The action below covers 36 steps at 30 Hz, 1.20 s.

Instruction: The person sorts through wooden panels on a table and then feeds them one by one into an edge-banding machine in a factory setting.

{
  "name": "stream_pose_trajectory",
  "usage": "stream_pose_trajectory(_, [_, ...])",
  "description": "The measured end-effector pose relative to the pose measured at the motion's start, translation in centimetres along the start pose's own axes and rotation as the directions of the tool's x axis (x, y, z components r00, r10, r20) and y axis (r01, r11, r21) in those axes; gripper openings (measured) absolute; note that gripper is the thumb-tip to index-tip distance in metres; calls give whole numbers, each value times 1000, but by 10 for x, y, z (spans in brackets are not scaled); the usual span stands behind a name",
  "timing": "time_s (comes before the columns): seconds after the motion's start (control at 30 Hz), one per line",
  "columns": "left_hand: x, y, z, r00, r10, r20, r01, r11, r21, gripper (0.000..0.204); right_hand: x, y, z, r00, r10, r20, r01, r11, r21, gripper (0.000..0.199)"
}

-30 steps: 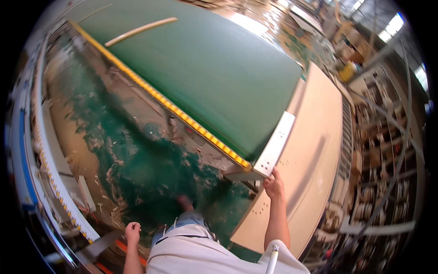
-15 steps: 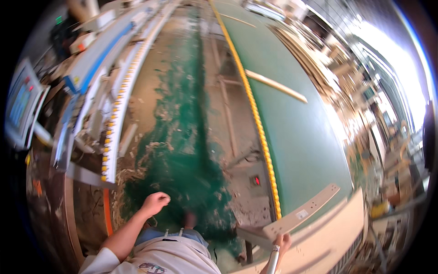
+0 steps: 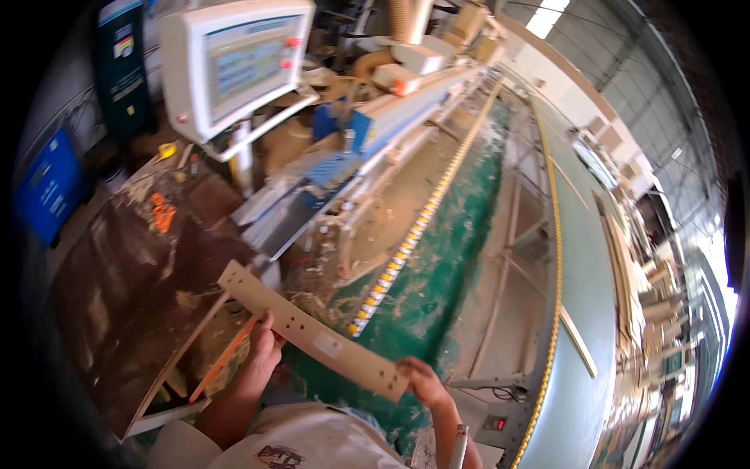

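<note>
While the right side of the view bends toward the rim, a long green-topped table [image 3: 573, 402] runs away into the distance there, edged on its near side by a yellow strip of rollers [image 3: 556, 227]. Left of it stretches a green floor [image 3: 461, 281] strewn with scraps, and beyond that stands a long blue and grey machine [image 3: 398, 107], fronted by a pale rail [image 3: 416, 231] set with yellow rollers. At the left lies a dark brown worktop [image 3: 117, 313], dusty and scuffed. Above it rises a white control panel [image 3: 246, 66] with a lit screen; a dark green cabinet [image 3: 123, 74] and a blue case [image 3: 51, 187] stand farther left. A pale wooden strip [image 3: 578, 341] rests on the green-topped table.

In front of the person's body, a narrow board [image 3: 301, 326] is held up, slanting down from left to right, its left end near the brown worktop. The left hand [image 3: 266, 342] grips the lower edge, thumb on the upper face, other fingers hidden underneath. The right hand [image 3: 423, 382] is at the right end, its fingers apparently closed around the edge, though blur softens them. An orange object [image 3: 162, 213] lies on the worktop. Smallest are a whitish label [image 3: 328, 345] and clusters of dark holes on the board's face.
</note>
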State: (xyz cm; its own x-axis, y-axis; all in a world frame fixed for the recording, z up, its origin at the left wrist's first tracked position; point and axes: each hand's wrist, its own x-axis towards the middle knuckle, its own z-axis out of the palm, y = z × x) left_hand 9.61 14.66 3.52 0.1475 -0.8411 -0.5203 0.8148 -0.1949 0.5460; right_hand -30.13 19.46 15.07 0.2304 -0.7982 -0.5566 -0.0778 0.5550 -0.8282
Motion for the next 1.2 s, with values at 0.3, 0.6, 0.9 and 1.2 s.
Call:
stream_pose_trajectory(0.3, [45,81,-113,986,-10,-167,-66,893,-444,39,303,-93,180,999,-28,-21,35,732,680,43])
stream_pose_trajectory(0.6, [139,81,-31,996,-17,-89,-15,939,-344,42,440,-138,250,988,-104,113,78,974,210,75])
stream_pose_trajectory(0.9, [97,150,-12,886,230,-401,167,650,742,26,482,-143,249,981,-131,143,112,984,139,96])
stream_pose_trajectory(1.2, [123,152,30,810,556,186,33,-360,932,45,578,-206,152,980,-131,153,101,977,190,30])
